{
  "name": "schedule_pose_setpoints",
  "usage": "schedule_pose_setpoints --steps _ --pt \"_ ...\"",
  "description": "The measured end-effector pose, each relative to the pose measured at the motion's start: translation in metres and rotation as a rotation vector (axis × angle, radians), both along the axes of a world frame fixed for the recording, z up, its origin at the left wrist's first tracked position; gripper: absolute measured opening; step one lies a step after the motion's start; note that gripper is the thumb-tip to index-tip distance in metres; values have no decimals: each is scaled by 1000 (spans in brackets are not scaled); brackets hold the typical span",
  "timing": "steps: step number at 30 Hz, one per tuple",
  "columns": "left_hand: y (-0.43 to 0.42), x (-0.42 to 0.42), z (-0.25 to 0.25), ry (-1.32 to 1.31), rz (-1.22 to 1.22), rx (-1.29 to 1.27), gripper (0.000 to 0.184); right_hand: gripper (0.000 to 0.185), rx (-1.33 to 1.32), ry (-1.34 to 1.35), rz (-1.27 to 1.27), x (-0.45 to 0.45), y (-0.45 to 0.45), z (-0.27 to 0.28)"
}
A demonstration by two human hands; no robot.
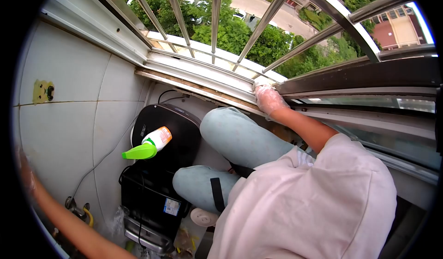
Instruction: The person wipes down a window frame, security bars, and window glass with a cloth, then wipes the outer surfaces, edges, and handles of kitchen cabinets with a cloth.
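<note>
My right hand (270, 99), in a clear plastic glove, reaches to the window sill track (198, 69) at the foot of the metal bars. Its fingers are closed and pressed down beside the window frame. A small whitish patch shows at the fingertips, and I cannot make out what it is. At the far left edge, my left hand (26, 171), also in a clear glove, lies against the tiled wall (60, 134), its fingers dim and partly cut off. A white spray bottle (159, 138) with an orange label and green top lies on a black appliance (180, 120), away from both hands.
Metal window bars (216, 16) stand beyond the sill, with trees and a road far below. A sliding window frame (360, 79) is on the right. My bent knees (244, 129) are beside the black appliances. A grey cable (110, 153) runs down the wall.
</note>
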State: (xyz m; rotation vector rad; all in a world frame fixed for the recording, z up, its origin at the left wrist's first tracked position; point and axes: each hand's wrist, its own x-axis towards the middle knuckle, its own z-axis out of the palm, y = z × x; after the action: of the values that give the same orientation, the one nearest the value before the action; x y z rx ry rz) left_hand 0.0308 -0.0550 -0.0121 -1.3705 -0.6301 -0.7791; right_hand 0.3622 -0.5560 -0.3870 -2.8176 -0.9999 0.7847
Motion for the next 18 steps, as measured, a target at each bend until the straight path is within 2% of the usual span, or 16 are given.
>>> schedule_pose_setpoints --steps 1,2,5,7,10,11,13,15,18 --pt "0 -1 -1 -5 3 -17 57 24 22 -7 18 3 -1 -10" --pt "3 -3 -5 -70 128 -125 57 23 70 -58 149 7 -2 -21" --pt "13 -9 -17 -197 378 -338 57 22 112 34 56 1 40 3" --pt "11 -6 -14 -164 313 -284 57 20 118 25 55 -4 77 23" --pt "-7 7 0 -13 22 -65 57 19 255 -4 154 1 124 -23" --pt "-6 7 0 -15 33 -60 57 18 283 23 152 2 142 -34" --pt "-4 5 -1 -17 54 -52 58 16 323 30 135 -2 173 -15" --pt "-5 6 -1 -24 51 -63 58 18 390 10 102 -4 207 -30" --pt "-6 8 0 -31 37 -76 58 24 379 18 264 -6 250 -42"
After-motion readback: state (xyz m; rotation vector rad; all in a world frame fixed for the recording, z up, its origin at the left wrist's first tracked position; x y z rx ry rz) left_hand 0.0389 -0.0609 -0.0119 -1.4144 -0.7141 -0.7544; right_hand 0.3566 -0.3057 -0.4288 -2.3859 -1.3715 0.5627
